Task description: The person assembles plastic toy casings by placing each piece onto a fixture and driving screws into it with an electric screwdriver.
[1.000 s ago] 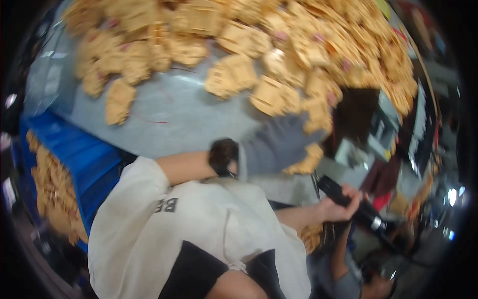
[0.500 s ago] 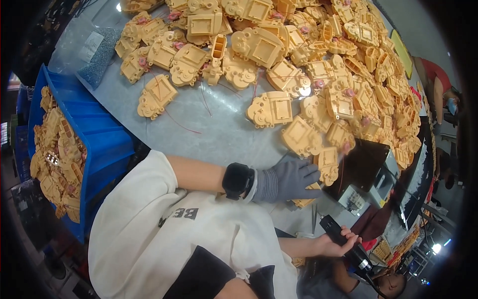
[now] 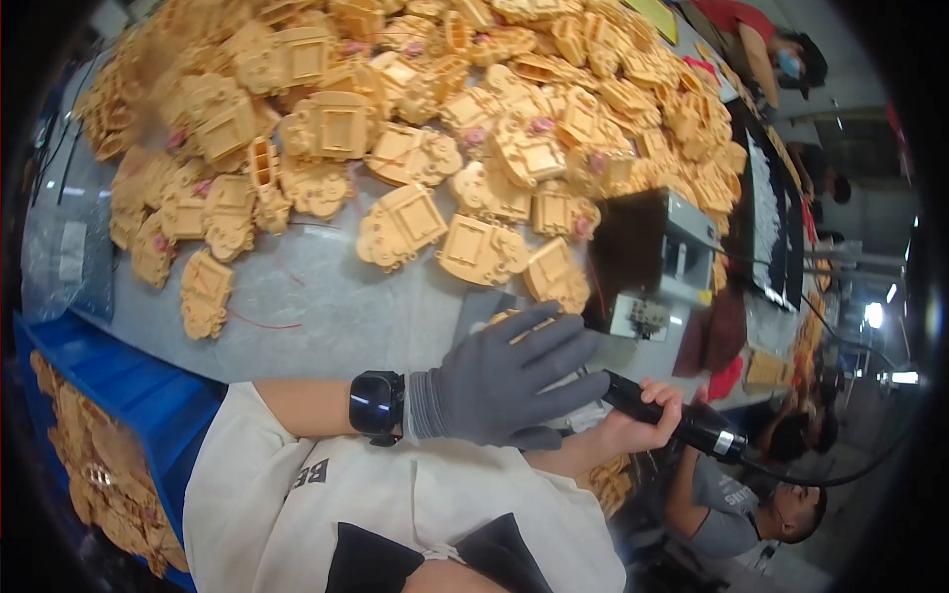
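My left hand (image 3: 509,381), in a grey glove with a black watch at the wrist, hovers palm down with its fingers apart. It holds nothing that I can see, though its underside is hidden. A yellow plastic housing (image 3: 516,318) shows partly behind its fingers. My bare right hand (image 3: 647,420) is wrapped round a black electric screwdriver (image 3: 694,427) with a cable at its back end. The tool's front end lies right by my left fingertips, and its tip is hidden. Closest on the table are two more yellow housings (image 3: 481,249) (image 3: 556,277).
A large heap of yellow housings (image 3: 336,124) covers the far table. A black box (image 3: 643,242) with a metal front stands right of my left hand. The blue bin (image 3: 129,371) at left holds more housings. Co-workers (image 3: 727,509) sit at right; another person (image 3: 751,40) is far right.
My left hand has come off the housing and spread its fingers, moving toward the screwdriver's front end. My right hand keeps hold of the tool. The whole view has shifted.
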### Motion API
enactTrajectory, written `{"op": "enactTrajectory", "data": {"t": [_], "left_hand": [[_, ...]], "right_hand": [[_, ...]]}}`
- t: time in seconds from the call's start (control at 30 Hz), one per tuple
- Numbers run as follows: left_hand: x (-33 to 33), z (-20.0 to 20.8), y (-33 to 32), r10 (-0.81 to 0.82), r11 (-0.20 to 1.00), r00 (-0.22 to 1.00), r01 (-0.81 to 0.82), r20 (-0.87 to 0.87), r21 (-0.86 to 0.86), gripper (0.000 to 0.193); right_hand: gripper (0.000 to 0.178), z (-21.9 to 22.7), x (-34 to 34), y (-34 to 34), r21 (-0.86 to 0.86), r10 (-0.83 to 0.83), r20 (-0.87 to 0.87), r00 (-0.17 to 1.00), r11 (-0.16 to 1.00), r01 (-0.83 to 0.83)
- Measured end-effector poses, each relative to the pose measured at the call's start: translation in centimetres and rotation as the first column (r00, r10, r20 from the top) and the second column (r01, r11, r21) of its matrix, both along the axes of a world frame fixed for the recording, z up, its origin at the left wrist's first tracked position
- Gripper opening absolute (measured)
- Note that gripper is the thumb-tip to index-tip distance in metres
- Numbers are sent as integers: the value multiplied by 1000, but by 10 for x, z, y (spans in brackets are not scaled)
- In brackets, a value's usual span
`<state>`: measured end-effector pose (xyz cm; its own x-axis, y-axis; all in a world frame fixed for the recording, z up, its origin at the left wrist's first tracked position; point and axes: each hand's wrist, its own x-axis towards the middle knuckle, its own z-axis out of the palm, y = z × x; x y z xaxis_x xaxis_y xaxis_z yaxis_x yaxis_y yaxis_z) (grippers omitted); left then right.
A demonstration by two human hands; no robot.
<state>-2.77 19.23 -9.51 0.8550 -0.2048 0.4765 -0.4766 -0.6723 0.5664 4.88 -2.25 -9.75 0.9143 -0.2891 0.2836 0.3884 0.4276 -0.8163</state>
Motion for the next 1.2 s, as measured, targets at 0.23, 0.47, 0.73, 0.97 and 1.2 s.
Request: {"op": "enactTrajectory", "data": {"t": [0.23, 0.47, 0.73, 0.97, 1.2], "left_hand": [[21, -51, -9, -63, 987, 990, 80, -124, 140, 65], [-12, -78, 6, 94, 992, 992, -101, -87, -80, 71], [0, -68, 7, 71, 996, 982, -78, -175, -34, 72], [2, -79, 2, 146, 986, 966, -160, -213, -51, 72], [6, -80, 15, 76, 993, 962, -98, -263, -73, 69]], "right_hand": [[55, 41, 14, 19, -169, -236, 305, 923, 940, 296], [49, 49, 64, 11, -265, -190, 247, 950, 930, 255], [33, 36, 98, 13, -426, -116, 135, 984, 890, 164], [46, 32, 17, 15, -326, 29, 108, 994, 945, 7], [55, 27, -28, 48, -377, 378, 213, 901, 882, -282]]}}
